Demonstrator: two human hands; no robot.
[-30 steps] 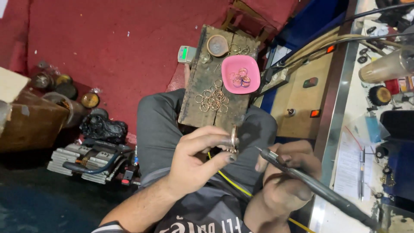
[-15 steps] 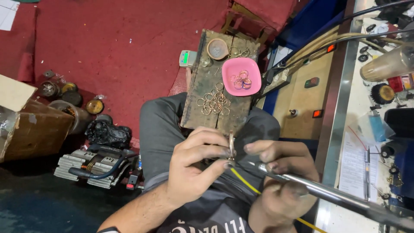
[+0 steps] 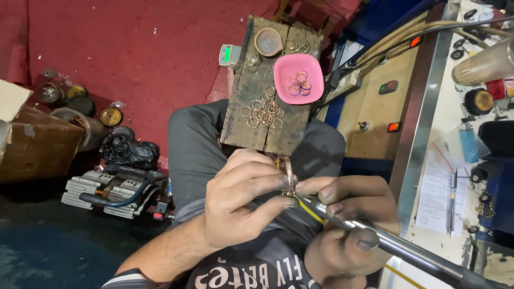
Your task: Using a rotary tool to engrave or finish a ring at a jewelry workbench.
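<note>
left hand (image 3: 241, 206) pinches a small metal ring (image 3: 289, 179) upright between thumb and fingertips, just over my lap, so its rim meets the tool. right hand (image 3: 342, 214) is clenched around a steel handpiece (image 3: 375, 241), tip touching the ring. wooden board (image 3: 267, 91) beyond carries loose rings (image 3: 262, 111) and a pink dish (image 3: 298, 78).

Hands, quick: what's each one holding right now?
Left hand: closed, pinching a ring.
Right hand: closed around a metal rotary handpiece.
</note>
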